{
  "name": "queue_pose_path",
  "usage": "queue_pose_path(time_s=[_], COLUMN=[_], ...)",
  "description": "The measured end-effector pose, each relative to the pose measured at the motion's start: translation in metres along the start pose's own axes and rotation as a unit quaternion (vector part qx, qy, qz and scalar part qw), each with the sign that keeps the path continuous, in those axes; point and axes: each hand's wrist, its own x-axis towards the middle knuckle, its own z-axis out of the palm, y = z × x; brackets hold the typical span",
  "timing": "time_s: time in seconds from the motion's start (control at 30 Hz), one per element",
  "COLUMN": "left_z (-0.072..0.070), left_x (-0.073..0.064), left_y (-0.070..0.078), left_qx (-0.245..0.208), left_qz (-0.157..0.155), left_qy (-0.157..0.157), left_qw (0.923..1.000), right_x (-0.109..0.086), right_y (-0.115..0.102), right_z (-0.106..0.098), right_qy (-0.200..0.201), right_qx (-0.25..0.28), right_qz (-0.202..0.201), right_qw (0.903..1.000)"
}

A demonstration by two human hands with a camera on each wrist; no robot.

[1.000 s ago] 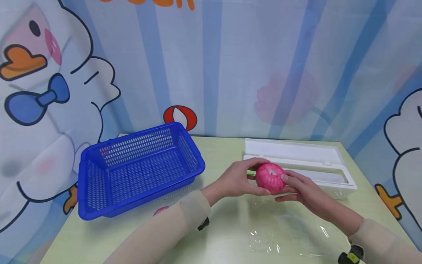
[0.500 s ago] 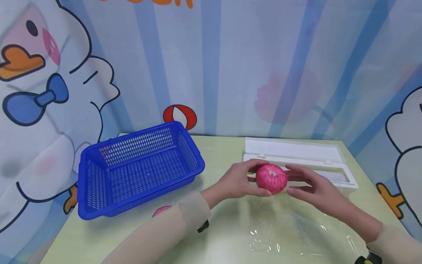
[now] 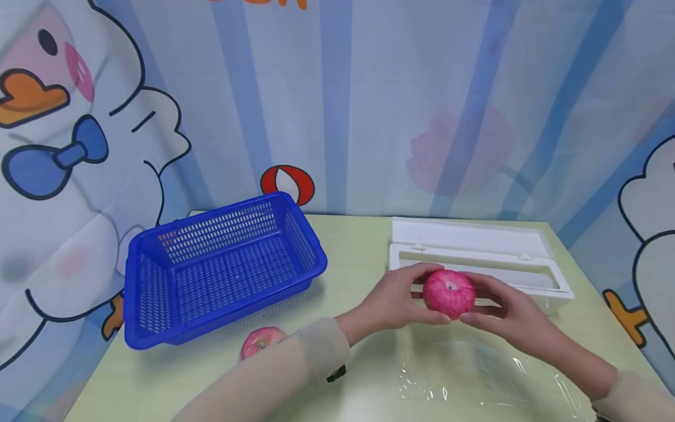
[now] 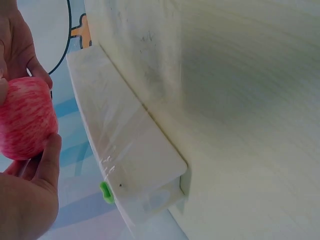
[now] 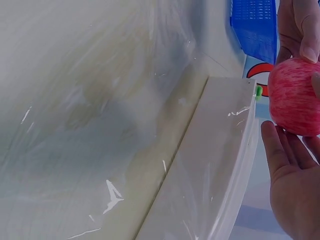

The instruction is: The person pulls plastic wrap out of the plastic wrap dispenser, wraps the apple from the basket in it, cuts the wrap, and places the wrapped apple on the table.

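In the head view, a pink-red apple (image 3: 449, 294) is held above the table, stem end up. My left hand (image 3: 392, 299) grips its left side, thumb in front and fingers behind. From the right, my right hand (image 3: 508, 308) holds it too, thumb at the lower right edge and fingers curved behind. Both wrist views show the apple between the two hands. Another red apple (image 3: 261, 341) rests on the table, partly hidden by the left sleeve.
A blue perforated basket (image 3: 227, 316) stands at the left. Behind the hands lies a long white box (image 3: 548, 299) with its lid raised; a green tab (image 4: 106, 192) shows on it. Clear plastic film (image 3: 464, 375) covers the table at the front right.
The right hand drew back from the apple, then closed around its right side again. Both hands and the apple shifted slightly right and down. More of the table apple shows.
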Motion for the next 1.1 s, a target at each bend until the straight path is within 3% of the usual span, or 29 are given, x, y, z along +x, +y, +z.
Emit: queue_pose_path(time_s=[0.17,0.53,0.63,0.9,1.1], left_z=[0.013,0.049,0.059,0.078,0.088], left_x=[0.001,0.005,0.006,0.01,0.014], left_y=[0.0,-0.005,-0.005,-0.004,-0.011], left_qx=[0.007,0.036,0.037,0.104,0.131], left_qz=[0.005,0.02,0.013,-0.003,-0.013], left_qy=[-0.002,-0.022,-0.017,0.008,0.017], left_qw=[1.0,0.9989,0.9991,0.9945,0.9911], right_x=[-0.009,-0.038,-0.043,-0.049,-0.052], right_y=[0.004,0.028,0.033,0.045,0.056], right_z=[-0.006,-0.015,-0.018,-0.024,-0.025], right_qy=[-0.008,-0.032,-0.032,-0.038,-0.045], right_qx=[-0.011,0.025,0.022,0.018,0.009], right_qz=[0.036,0.082,0.1,0.115,0.129], right_qw=[0.9993,0.9959,0.9942,0.9925,0.9906])
